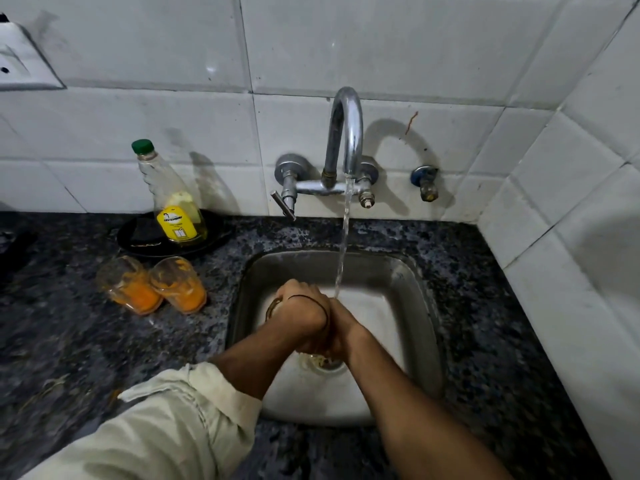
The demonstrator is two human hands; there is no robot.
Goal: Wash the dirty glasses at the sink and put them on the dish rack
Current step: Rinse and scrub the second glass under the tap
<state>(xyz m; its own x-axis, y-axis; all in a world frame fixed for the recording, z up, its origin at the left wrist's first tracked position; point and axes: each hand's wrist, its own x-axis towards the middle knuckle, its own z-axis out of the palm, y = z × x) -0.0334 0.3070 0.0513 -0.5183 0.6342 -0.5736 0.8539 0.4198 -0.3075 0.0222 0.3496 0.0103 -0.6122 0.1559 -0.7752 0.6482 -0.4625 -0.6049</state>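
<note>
Over the steel sink [420, 306], both my hands are pressed together under the running water [343, 244]. My left hand [301, 311] is wrapped around a glass [273, 306], of which only a bit of the rim shows past my fingers. My right hand [343, 329] is closed against the same glass from the right, its fingers hidden behind the left hand. Two dirty glasses with orange residue [130, 285] [180, 284] stand side by side on the dark granite counter [69, 341], left of the sink. No dish rack is in view.
The chrome tap [346, 133] juts from the tiled wall above the sink. A dish soap bottle [173, 206] with a green cap stands on a black plate [138, 239] behind the dirty glasses. A tiled side wall [571, 237] closes off the right.
</note>
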